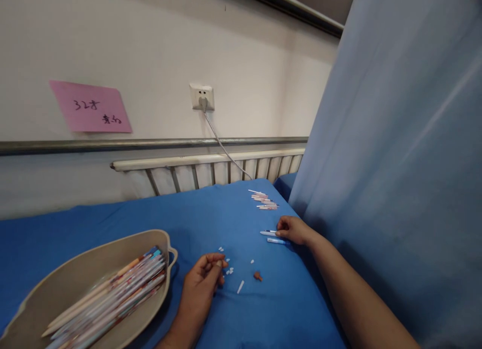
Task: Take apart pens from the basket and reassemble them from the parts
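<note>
Your right hand [295, 229], arm stretched in along the right edge of the blue-sheeted bed [203, 213], pinches the end of a slim whitish pen [267, 233] just beside a light-blue pen [276, 241]. Your left hand [203, 278], fingers curled and thumb folded in, rests near small white pieces [230, 271]; whether it holds one cannot be told. Slim pens [265, 201] lie toward the bed's far right corner.

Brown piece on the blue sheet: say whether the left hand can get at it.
Likely yes: the brown piece lies near the left hand; only blue sheet and small white bits lie between.
</note>
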Action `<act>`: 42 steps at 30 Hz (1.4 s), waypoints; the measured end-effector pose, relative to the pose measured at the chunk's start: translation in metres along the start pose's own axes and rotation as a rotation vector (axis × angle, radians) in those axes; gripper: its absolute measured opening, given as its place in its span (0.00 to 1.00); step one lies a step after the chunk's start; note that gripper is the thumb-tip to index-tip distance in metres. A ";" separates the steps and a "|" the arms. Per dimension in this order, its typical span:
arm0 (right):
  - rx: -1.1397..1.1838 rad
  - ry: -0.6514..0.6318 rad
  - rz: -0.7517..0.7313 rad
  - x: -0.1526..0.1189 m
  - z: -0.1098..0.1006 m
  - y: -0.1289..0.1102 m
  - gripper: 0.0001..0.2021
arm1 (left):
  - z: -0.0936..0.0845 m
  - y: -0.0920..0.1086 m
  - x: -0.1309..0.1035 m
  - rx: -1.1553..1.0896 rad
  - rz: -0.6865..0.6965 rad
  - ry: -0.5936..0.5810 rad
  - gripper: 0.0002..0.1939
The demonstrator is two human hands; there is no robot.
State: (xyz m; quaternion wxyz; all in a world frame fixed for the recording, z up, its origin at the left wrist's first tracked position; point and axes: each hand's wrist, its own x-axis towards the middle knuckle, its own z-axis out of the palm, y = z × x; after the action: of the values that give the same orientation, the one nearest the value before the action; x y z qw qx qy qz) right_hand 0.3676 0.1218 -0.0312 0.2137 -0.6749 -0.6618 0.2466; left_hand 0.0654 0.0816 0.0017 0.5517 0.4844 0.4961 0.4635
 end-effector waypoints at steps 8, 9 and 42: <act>-0.060 -0.104 0.015 -0.008 -0.005 -0.012 0.07 | 0.002 0.000 -0.001 -0.013 -0.005 0.000 0.13; -0.069 -0.107 0.012 -0.009 -0.006 -0.014 0.07 | 0.002 0.000 -0.001 -0.016 -0.006 -0.003 0.13; 0.401 0.408 0.023 -0.057 0.065 -0.110 0.14 | 0.001 -0.005 -0.010 0.082 0.177 -0.153 0.16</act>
State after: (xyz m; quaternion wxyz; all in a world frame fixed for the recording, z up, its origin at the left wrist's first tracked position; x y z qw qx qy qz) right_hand 0.2406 0.0663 -0.0114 0.4686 -0.6623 -0.5356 0.2342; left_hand 0.0657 0.0711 -0.0018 0.5246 0.5825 0.4262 0.4515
